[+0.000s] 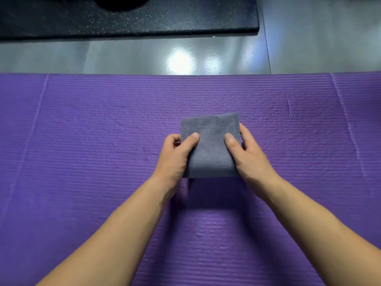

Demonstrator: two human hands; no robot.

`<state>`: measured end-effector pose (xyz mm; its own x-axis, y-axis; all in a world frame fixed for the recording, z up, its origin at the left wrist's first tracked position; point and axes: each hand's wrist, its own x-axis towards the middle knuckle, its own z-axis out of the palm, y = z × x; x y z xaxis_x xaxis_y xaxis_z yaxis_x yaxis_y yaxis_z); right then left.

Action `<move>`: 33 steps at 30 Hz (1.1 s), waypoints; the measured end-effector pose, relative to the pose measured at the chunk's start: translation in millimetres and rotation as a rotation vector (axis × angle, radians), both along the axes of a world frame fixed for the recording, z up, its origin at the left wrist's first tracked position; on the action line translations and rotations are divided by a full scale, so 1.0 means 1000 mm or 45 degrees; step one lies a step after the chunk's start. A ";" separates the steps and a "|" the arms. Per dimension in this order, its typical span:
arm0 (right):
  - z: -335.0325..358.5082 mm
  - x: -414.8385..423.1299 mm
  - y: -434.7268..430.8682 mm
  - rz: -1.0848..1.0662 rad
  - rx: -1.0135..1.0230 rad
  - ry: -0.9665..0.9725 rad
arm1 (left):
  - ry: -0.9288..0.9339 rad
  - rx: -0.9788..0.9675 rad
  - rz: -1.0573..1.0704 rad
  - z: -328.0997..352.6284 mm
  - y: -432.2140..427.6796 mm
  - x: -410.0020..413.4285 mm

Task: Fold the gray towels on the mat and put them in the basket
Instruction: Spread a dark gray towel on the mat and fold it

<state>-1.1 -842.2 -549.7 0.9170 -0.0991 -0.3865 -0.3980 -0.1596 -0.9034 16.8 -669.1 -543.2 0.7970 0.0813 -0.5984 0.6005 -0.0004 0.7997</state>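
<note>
Holding 1 gray towel | 2 hands: L hand, R hand | 1 mat

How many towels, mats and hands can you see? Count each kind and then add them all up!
Towels: 1, the gray towel
Mats: 2, the purple mat and the black speckled mat
Hands: 2, the left hand and the right hand, each pinching the gray towel
Baskets: 0 in view
Total: 5
</note>
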 end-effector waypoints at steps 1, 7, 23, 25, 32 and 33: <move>0.002 -0.002 0.003 0.015 -0.011 -0.018 | -0.033 -0.040 0.038 0.001 0.001 -0.004; 0.033 -0.017 0.026 0.084 -0.050 -0.053 | -0.046 -0.230 0.138 0.026 0.026 -0.029; 0.296 -0.089 0.213 0.418 -0.094 0.019 | -0.111 -0.060 0.288 0.293 0.220 -0.119; 0.338 -0.089 0.249 0.446 -0.103 -0.007 | -0.113 -0.064 0.348 0.336 0.256 -0.123; 0.475 -0.066 0.412 0.733 0.036 -0.015 | -0.094 0.016 0.616 0.472 0.413 -0.131; 0.490 -0.061 0.440 0.793 0.054 -0.015 | -0.092 0.031 0.653 0.488 0.440 -0.131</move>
<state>-62.5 -401.9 -59.7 0.8020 0.4705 -0.3680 -0.2320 -0.3224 -0.9178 -114.6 -228.8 -55.5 0.6900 0.4856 -0.5367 0.4717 0.2608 0.8423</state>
